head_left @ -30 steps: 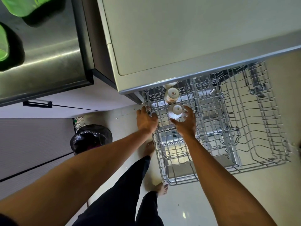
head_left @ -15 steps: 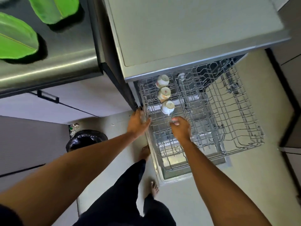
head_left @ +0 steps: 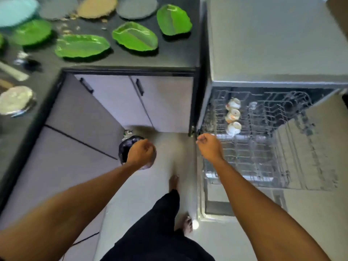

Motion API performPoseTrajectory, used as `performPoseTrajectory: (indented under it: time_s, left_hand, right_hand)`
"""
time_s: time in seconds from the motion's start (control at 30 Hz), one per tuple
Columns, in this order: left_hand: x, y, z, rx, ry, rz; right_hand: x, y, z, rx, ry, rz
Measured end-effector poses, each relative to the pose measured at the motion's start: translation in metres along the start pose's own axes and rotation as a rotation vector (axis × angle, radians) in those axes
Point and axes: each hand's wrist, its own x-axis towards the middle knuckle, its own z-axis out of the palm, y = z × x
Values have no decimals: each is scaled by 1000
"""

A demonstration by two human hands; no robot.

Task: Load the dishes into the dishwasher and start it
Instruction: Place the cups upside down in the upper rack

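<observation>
Dishes left to load: green leaf plates [head_left: 82, 46] on the dark counter [head_left: 169, 59], far and left of both hands, the nearest one's long axis running left-right. Left hand [head_left: 141, 153], fingers loosely curled and empty, is nearer; we judge it reaches first. Right hand [head_left: 210, 147], likewise curled and empty, hovers at the rack [head_left: 282, 147] edge, cups [head_left: 233, 115] just beyond.

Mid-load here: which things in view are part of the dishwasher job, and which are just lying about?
Job: dishwasher, rack, three cups in it; on the counter, green plates, grey plates, tan plate, teal plate, steel dish.

Lying about: bin, cabinet doors, crumbs.
</observation>
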Motion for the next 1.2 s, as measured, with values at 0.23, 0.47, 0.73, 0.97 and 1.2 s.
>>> performPoseTrajectory:
  time_s: [0.23, 0.47, 0.73, 0.97, 1.2]
  left_hand:
    - [-79, -132, -130, -42, 393, -235]
    - [-154, -252, -232, 169, 631, -298]
    - [-183, -349, -290, 217, 648, -458]
    - [-172, -372, -307, 271, 672, -358]
    - [-171, -382, -302, 240, 648, -404]
  right_hand:
    - [-31, -146, 106, -188, -236, -305]
    - [-98, -298, 269, -192, -432, -730]
    - [-189, -428, 438, -225, -662, -1122]
    - [-232, -495, 553, -370, -834, -1278]
    - [-240, -515, 609, -323, -859, -1290]
